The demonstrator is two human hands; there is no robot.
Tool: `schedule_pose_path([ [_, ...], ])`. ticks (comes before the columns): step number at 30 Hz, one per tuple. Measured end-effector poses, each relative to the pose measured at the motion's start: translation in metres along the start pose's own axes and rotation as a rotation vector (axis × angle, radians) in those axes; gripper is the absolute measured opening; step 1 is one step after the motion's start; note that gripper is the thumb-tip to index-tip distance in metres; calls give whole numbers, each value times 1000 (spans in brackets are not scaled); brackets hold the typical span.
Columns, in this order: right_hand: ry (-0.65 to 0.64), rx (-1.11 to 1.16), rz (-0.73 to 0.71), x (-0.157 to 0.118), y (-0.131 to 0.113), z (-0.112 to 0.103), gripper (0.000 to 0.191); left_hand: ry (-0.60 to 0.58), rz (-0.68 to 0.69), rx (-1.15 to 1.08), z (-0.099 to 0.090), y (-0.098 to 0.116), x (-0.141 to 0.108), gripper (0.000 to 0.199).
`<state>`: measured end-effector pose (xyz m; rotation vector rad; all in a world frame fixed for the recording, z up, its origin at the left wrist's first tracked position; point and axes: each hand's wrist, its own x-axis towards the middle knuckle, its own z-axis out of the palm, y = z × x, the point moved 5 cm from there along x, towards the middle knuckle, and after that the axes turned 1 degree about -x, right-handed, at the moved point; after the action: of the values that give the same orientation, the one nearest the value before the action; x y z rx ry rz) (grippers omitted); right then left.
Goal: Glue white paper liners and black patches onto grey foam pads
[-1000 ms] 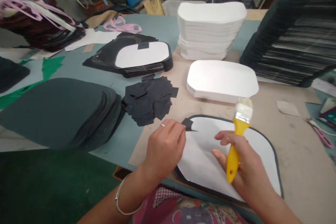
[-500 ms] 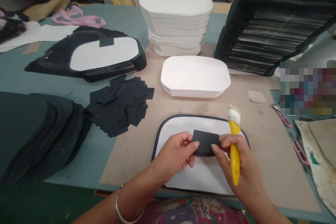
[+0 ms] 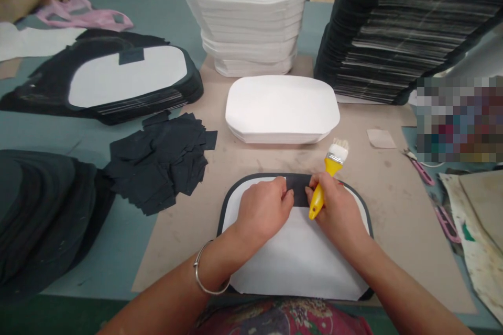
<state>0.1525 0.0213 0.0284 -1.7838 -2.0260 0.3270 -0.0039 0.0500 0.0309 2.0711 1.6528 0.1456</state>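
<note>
A small black rectangular piece point(image 3: 297, 189) lies at the far edge of a white rounded panel point(image 3: 298, 261) with a black border. My left hand point(image 3: 264, 208) is closed on the piece's left side, thumb and curled fingers at its edge. At its right side, my right hand point(image 3: 338, 209) pinches the piece and also holds a yellow-handled paintbrush point(image 3: 317, 200). The brush is tilted, its whitish bristles pointing up and away from me. Both hands hide the side edges of the piece.
Left of the panel lies a pile of black pieces point(image 3: 165, 159), beside stacked black sheets point(image 3: 35, 220). Beyond it are white panels point(image 3: 281, 107), a tall white stack point(image 3: 251, 21) and a tall black stack point(image 3: 393, 36). Pink-handled scissors point(image 3: 447, 224) lie at the right.
Both hands have moved away from me with the black piece, from above the panel's middle to its far edge. The paintbrush moved along in my right hand. The camera view has shifted.
</note>
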Motion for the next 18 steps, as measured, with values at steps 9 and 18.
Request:
schedule_pose_path([
  [9,99,-202,-60,-6,0,-9,11,135,89,224,-14,-1,-11,21],
  [18,84,46,-180,-24,-7,-18,4,244,546,155,7,6,-28,30],
])
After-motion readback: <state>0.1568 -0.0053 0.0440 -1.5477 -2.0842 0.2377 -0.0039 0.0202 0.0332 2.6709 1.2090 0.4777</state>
